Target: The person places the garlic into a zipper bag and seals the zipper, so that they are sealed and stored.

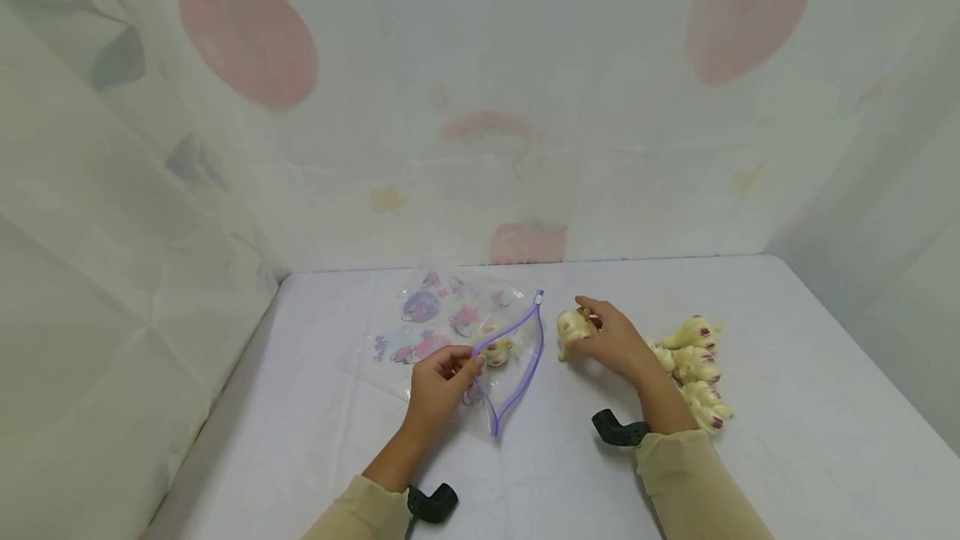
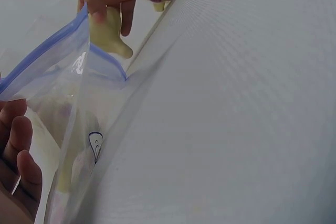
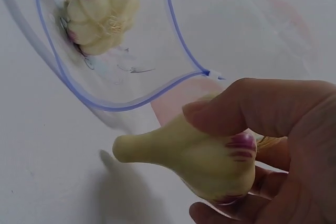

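Note:
My left hand (image 1: 438, 383) pinches the purple rim of a clear zip bag (image 1: 420, 340) printed with colourful pictures, and the bag's mouth gapes toward the right. Inside it, near the mouth, lies one garlic bulb (image 3: 102, 17), cream with purple patches. Just right of the opening, my right hand (image 1: 617, 342) grips another garlic bulb (image 3: 210, 156) between thumb and fingers. Its stem points toward the bag in the right wrist view. In the left wrist view this held bulb (image 2: 107, 32) shows just beyond the purple rim.
Several more garlic bulbs (image 1: 696, 365) lie in a cluster on the white table (image 1: 817, 407), right of my right forearm. A pale curtain (image 1: 420, 157) with fruit prints hangs behind the table's far edge, and more cloth hangs at both sides.

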The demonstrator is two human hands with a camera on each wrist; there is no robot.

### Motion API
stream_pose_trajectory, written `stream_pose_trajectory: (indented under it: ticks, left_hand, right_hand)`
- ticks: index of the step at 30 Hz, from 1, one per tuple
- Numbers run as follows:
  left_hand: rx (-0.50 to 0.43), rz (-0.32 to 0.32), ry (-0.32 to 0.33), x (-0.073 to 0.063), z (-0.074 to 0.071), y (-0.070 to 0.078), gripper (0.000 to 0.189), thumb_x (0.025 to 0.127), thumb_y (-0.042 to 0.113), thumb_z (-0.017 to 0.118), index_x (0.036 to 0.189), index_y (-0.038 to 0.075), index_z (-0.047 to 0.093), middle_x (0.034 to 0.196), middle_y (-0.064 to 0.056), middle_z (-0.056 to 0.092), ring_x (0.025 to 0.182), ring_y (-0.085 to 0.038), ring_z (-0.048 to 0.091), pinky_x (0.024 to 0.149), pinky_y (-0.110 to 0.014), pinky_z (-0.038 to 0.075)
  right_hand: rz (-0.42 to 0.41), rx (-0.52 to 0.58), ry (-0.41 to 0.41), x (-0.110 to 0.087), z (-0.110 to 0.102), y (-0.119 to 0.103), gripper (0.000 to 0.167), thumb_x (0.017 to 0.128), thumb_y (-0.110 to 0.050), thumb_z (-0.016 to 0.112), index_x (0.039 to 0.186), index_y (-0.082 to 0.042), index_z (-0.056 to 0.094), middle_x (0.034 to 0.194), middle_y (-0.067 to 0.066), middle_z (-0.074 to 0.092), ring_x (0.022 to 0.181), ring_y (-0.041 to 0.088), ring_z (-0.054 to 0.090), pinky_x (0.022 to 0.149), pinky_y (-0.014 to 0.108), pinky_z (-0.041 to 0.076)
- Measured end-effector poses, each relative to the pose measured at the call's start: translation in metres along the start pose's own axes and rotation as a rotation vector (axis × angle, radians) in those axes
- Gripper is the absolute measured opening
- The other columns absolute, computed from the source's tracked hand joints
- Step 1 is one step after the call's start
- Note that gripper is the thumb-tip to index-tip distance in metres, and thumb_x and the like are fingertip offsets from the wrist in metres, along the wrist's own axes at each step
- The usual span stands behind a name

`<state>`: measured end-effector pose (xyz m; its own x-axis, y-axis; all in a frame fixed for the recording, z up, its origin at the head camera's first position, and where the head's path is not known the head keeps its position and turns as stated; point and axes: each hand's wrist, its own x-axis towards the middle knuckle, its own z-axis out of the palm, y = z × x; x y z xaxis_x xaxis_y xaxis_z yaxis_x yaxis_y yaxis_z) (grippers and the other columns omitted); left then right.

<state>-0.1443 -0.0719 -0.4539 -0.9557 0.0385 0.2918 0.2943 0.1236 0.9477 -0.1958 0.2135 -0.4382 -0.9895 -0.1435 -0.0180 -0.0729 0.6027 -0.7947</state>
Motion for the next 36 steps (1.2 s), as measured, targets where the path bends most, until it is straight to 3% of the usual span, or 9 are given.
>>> stream_pose_trajectory:
  ticks: [8, 15, 22, 29, 36]
  left_hand:
    - [0.014, 0.014, 0.008, -0.0018, 0.0004, 0.0005, 0.010, 0.087, 0.005, 0.074, 0.092, -0.003, 0.072, 0.074, -0.015, 0.071, 0.058, -0.017, 0.061, 0.050, -0.017, 0.046]
    - [0.009, 0.008, 0.011, -0.0021, 0.0005, -0.0001, 0.009, 0.087, 0.005, 0.074, 0.092, -0.002, 0.072, 0.073, -0.015, 0.070, 0.058, -0.024, 0.061, 0.050, -0.017, 0.047]
    - [-0.009, -0.005, 0.009, -0.0019, 0.0006, -0.0005, 0.009, 0.087, 0.005, 0.074, 0.091, -0.003, 0.071, 0.074, -0.016, 0.070, 0.058, -0.009, 0.059, 0.051, -0.017, 0.047]
    - [-0.018, -0.014, 0.012, -0.0011, 0.0002, -0.0022, 0.009, 0.087, 0.004, 0.074, 0.092, -0.003, 0.072, 0.074, -0.016, 0.070, 0.058, -0.007, 0.058, 0.051, -0.017, 0.046]
    - [-0.036, 0.010, 0.023, 0.0005, 0.0006, -0.0033, 0.009, 0.086, 0.003, 0.074, 0.091, -0.003, 0.071, 0.073, -0.012, 0.070, 0.057, -0.006, 0.058, 0.050, -0.017, 0.047]
  right_hand:
    - [-0.030, -0.024, 0.015, -0.0029, -0.0012, -0.0028, 0.078, 0.074, -0.018, 0.079, 0.144, -0.007, 0.048, 0.132, 0.020, 0.050, 0.118, 0.035, 0.050, 0.098, 0.049, 0.043]
    - [-0.015, -0.009, 0.020, -0.0028, -0.0019, -0.0030, 0.075, 0.075, -0.025, 0.082, 0.142, -0.010, 0.052, 0.128, 0.018, 0.049, 0.112, 0.032, 0.048, 0.092, 0.043, 0.043]
    - [-0.002, 0.073, 0.013, -0.0043, -0.0019, -0.0044, 0.068, 0.079, -0.032, 0.082, 0.137, -0.016, 0.053, 0.130, 0.010, 0.052, 0.112, 0.029, 0.050, 0.082, 0.035, 0.046]
    - [-0.028, 0.136, -0.012, -0.0039, 0.0005, -0.0048, 0.064, 0.083, -0.034, 0.079, 0.136, -0.014, 0.050, 0.115, 0.010, 0.058, 0.087, 0.022, 0.056, 0.070, 0.032, 0.048]
    - [-0.027, 0.183, -0.050, -0.0014, 0.0074, -0.0053, 0.061, 0.089, -0.038, 0.073, 0.137, -0.011, 0.047, 0.119, 0.021, 0.056, 0.076, 0.022, 0.063, 0.069, 0.041, 0.057]
